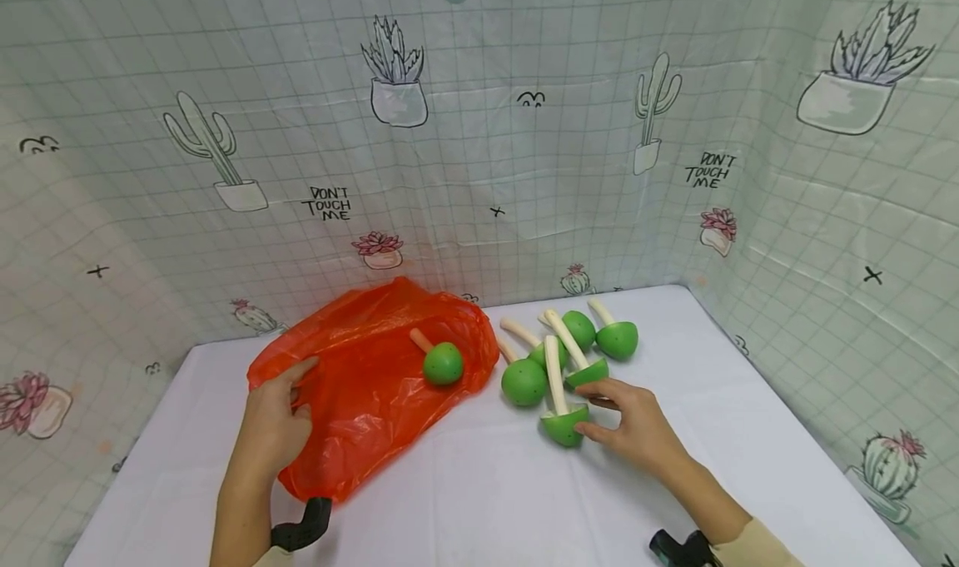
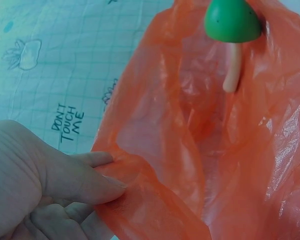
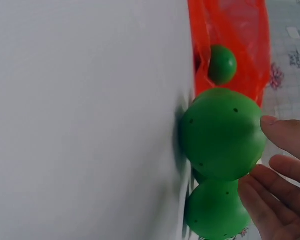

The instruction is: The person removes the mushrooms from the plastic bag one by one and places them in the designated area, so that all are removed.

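Note:
My left hand (image 1: 279,425) pinches the rim of a red plastic bag (image 1: 355,434) between thumb and fingers, also plain in the left wrist view. Inside the spread bag lies one toy mushroom (image 1: 443,364) with a green cap and pale stem. My right hand (image 1: 633,425) is at the front mushroom (image 1: 563,425), whose white stem points away. Its thumb tip is at the green cap (image 3: 222,135), its fingers spread and not closed round it; whether they touch is hard to tell. Another mushroom cap (image 3: 217,210) sits by the fingers.
Several more green mushrooms (image 1: 524,382) lie in a cluster right of the bag, one mushroom (image 1: 618,340) at the back right. A white cloth (image 1: 464,500) covers the table. Patterned sheeting (image 1: 479,134) hangs behind it and at both sides.

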